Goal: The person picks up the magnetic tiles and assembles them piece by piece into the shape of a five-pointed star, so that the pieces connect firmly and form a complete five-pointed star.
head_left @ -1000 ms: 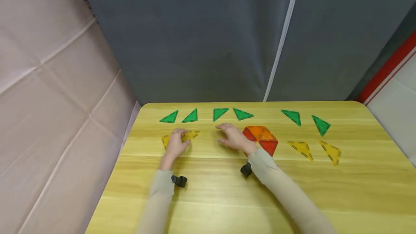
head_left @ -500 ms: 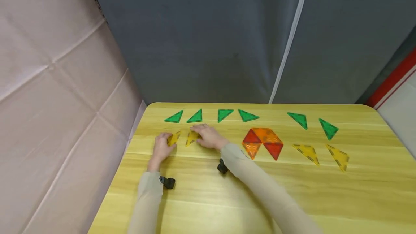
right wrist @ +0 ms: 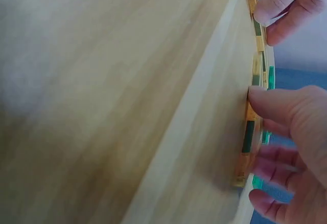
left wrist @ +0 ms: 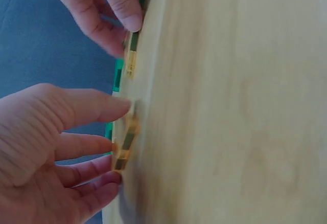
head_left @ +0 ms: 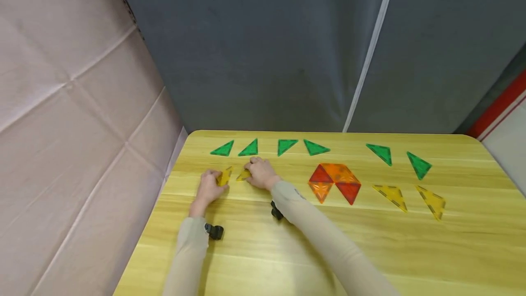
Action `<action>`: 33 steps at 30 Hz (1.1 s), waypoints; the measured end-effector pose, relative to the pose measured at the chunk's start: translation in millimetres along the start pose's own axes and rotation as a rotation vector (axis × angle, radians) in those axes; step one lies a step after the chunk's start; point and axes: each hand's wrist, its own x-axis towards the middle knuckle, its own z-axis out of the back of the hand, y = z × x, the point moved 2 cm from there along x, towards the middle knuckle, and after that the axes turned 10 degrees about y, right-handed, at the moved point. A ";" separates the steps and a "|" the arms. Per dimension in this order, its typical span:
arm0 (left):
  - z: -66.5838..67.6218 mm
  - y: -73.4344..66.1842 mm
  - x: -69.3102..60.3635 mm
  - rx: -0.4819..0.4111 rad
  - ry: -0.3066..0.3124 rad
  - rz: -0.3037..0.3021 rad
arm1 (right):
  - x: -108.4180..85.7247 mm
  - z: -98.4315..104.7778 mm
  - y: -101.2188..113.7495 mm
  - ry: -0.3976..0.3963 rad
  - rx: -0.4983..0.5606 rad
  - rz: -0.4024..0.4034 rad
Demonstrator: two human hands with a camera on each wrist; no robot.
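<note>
My left hand pinches a yellow translucent triangle tile at the left of the table. In the left wrist view, its thumb and fingers lie at opposite sides of that tile, which is tilted. Just to the right, my right hand holds a second yellow triangle tile, partly hidden under the fingers. The right wrist view shows the thumb on the near edge of this tile and the fingers on its far side. A small gap separates the two tiles in the head view.
Several green triangle tiles lie in a row along the far side of the wooden table. Red and orange triangles form a partial hexagon right of my right hand. Two more yellow triangles lie farther right. A grey curtain hangs behind.
My right hand has moved left from beside the red and orange shape to the right-hand yellow tile. My left hand has moved from over both yellow tiles to the left one.
</note>
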 end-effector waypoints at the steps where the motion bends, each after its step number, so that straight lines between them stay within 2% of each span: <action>1: -0.4 -1.5 -0.3 0.000 0.014 0.003 | -1.1 0.4 -1.3 -0.016 0.018 -0.016; 6: -3.7 -10.2 -0.5 0.019 0.067 -0.007 | -6.8 -0.5 -7.2 -0.068 0.150 -0.131; 12: -11.4 -23.2 3.8 0.048 0.086 -0.046 | -10.2 -4.0 -7.1 -0.150 0.246 -0.262; 15: -15.1 -28.7 6.6 0.057 0.086 -0.054 | -10.5 -4.5 -3.2 -0.172 0.296 -0.280; 25: -19.8 -38.2 12.6 0.061 0.075 -0.103 | -8.7 -2.8 -0.7 -0.145 0.514 -0.324; 33: -16.3 -37.1 12.8 0.012 0.109 -0.079 | -12.2 0.6 -1.8 -0.087 0.551 -0.288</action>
